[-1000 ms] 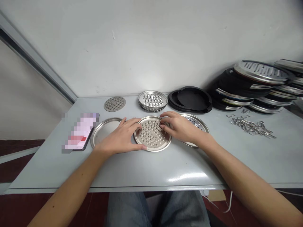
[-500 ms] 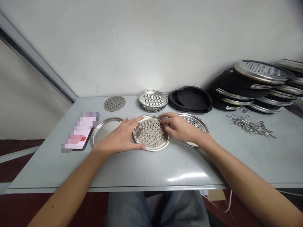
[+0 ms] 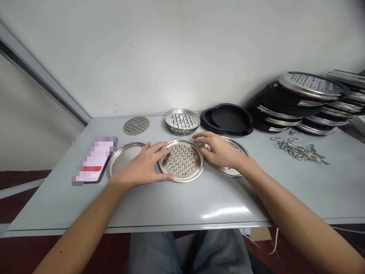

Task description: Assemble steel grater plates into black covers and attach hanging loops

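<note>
A round metal grater plate (image 3: pixel 184 161) with a raised rim lies flat on the table in front of me. My left hand (image 3: pixel 145 163) holds its left side, thumb on the near rim and fingertips at the far left rim. Just off the plate's right edge is my right hand (image 3: pixel 218 150), its fingers bent and apart with nothing in them. Beneath that hand, partly covered, lies a second rimmed grater plate (image 3: pixel 242 146). A plain rimmed metal ring or dish (image 3: pixel 121 152) sits partly under my left hand.
A phone (image 3: pixel 95 160) lies at the left. Along the wall are a flat perforated disc (image 3: pixel 136 125), stacked small graters (image 3: pixel 182 121), black round trays (image 3: pixel 232 118) and tall stacks of black-and-metal graters (image 3: pixel 312 85). Several metal clips (image 3: pixel 302 150) lie loose at the right.
My right hand has lifted its fingers from the grater plate and drawn slightly back to the right. My left index finger has come inward over the plate's rim. The view has shifted slightly.
</note>
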### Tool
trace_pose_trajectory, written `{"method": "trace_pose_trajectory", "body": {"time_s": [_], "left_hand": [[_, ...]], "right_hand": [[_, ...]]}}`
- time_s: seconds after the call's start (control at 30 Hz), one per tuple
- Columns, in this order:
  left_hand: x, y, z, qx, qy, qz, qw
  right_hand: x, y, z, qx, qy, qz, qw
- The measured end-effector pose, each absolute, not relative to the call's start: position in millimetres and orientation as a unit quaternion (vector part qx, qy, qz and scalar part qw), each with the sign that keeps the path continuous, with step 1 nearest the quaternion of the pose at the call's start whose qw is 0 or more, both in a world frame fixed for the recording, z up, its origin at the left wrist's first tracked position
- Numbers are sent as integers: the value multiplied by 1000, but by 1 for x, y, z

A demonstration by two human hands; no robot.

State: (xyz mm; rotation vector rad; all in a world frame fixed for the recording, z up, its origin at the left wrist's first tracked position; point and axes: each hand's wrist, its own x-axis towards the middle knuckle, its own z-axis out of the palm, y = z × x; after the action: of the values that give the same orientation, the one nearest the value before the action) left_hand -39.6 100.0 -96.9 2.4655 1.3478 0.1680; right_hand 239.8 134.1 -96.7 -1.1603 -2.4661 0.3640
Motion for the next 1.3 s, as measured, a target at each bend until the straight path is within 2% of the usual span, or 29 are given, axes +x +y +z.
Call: {"method": "trace_pose_trajectory", "body": {"time_s": [0.97, 1.3], "left_hand": [[-38, 101, -98, 872, 461, 65, 150], [-38, 100, -97, 860, 481, 46, 162]], "right_hand": [[239, 132, -100, -353, -922, 77, 139], [234, 131, -104, -390, -901, 100, 160]]}}
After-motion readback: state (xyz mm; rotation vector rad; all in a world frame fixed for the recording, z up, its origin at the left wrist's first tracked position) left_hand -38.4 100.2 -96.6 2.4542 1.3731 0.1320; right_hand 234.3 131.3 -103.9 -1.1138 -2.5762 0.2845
